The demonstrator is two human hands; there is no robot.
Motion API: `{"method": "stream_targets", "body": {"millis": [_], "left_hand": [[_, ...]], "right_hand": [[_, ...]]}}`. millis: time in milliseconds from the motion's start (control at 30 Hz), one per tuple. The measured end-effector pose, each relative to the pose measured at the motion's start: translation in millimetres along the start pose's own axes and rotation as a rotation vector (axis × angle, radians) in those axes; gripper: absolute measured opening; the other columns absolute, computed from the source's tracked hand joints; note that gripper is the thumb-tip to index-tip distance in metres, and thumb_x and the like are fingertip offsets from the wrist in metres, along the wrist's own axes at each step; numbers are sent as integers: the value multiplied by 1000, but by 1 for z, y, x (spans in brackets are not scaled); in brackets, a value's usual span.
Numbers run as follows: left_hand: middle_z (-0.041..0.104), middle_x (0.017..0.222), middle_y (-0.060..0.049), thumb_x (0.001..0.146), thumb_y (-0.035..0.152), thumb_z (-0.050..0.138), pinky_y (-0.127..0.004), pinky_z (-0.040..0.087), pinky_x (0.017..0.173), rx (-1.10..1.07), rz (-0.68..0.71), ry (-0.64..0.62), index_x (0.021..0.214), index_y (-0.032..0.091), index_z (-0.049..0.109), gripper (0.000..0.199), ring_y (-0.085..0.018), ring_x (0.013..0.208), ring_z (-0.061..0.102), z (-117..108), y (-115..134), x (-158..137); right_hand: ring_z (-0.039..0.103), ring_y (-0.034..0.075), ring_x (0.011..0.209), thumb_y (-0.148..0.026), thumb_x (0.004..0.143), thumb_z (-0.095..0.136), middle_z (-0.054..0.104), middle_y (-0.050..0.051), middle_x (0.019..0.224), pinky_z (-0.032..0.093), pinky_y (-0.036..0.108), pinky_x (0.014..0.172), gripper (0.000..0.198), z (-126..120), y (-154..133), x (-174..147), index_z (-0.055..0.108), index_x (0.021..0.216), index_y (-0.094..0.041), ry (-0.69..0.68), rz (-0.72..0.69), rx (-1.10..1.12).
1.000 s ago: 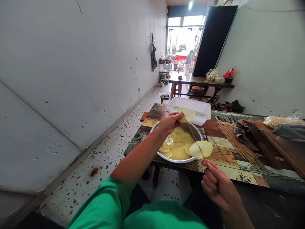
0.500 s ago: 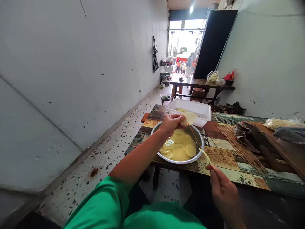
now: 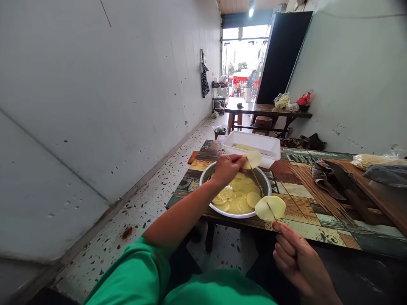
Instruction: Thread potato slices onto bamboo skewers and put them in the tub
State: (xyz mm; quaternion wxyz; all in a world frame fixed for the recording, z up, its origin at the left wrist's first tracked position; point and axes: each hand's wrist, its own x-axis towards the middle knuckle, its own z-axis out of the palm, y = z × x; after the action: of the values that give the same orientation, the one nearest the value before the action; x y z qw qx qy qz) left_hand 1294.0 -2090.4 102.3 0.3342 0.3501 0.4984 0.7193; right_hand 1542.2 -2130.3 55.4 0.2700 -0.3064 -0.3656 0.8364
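Note:
My left hand (image 3: 228,168) is pinched on a thin pale potato slice (image 3: 253,159) over the far side of a metal basin. A thin wooden skewer (image 3: 256,178) runs from that slice back toward my right hand (image 3: 294,252). My right fingers are closed on the skewer's near end. Just beyond those fingertips, a second potato slice (image 3: 277,206) is threaded on the stick, its flat face toward me. Below my hands, the basin (image 3: 237,215) holds many wet, overlapping potato slices (image 3: 239,199) in liquid.
A white plastic tub (image 3: 270,160) with some slices stands behind the basin. Loose skewers (image 3: 313,186) lie to the right on the patterned table (image 3: 305,231), beside a crumpled cloth (image 3: 319,173) and a wooden board (image 3: 378,190). A wall (image 3: 79,106) runs along the left.
The slice near my right hand has turned from edge-on to face me. My right fingers have curled more around the skewer. The left hand keeps almost the same place.

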Motion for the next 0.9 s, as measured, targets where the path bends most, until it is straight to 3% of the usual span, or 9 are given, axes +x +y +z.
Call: {"method": "stream_targets", "body": {"millis": [167,400,633,767,833,900], "left_hand": [[70,66,0,79,12,70,-21,49,50,68,-57,-99,74,16,77,10,-10,48,60,6,-5,-8],[68,65,0,81,13,68,-21,49,49,16,-67,-55,74,15,75,10,-9,47,59,9,-16,-14],[67,64,-1,76,17,76,-22,51,52,-17,-162,-122,72,13,74,6,-8,48,58,21,-17,-28],[69,67,-6,82,28,73,-26,55,58,-43,-288,-260,78,11,72,17,-12,55,62,7,-9,-17],[70,71,-7,84,27,70,-27,54,63,45,-237,-233,85,12,72,15,-13,58,62,-5,-7,-3],[69,70,-4,79,18,73,-25,52,69,262,-94,-141,85,15,73,7,-12,63,62,-17,-9,16]], "right_hand": [[6,2,38,-43,74,80,14,-14,48,15,16,33,32,5,-4,13,63,83,-18,14,-67,-16],[10,2,37,-47,69,83,20,-14,45,14,16,34,37,6,-5,30,64,80,-17,75,-199,-114],[14,2,36,-45,72,80,21,-14,44,15,16,34,34,9,-2,41,64,80,-17,84,-288,-145],[12,3,36,-45,73,78,22,-14,44,15,16,33,32,2,-9,41,64,81,-17,71,-283,-126],[13,2,36,-43,72,80,22,-14,45,15,16,33,31,-2,-15,40,64,81,-18,107,-312,-103],[13,2,36,-42,71,81,22,-13,45,15,16,33,31,-4,-20,38,65,81,-18,137,-329,-87]]}}
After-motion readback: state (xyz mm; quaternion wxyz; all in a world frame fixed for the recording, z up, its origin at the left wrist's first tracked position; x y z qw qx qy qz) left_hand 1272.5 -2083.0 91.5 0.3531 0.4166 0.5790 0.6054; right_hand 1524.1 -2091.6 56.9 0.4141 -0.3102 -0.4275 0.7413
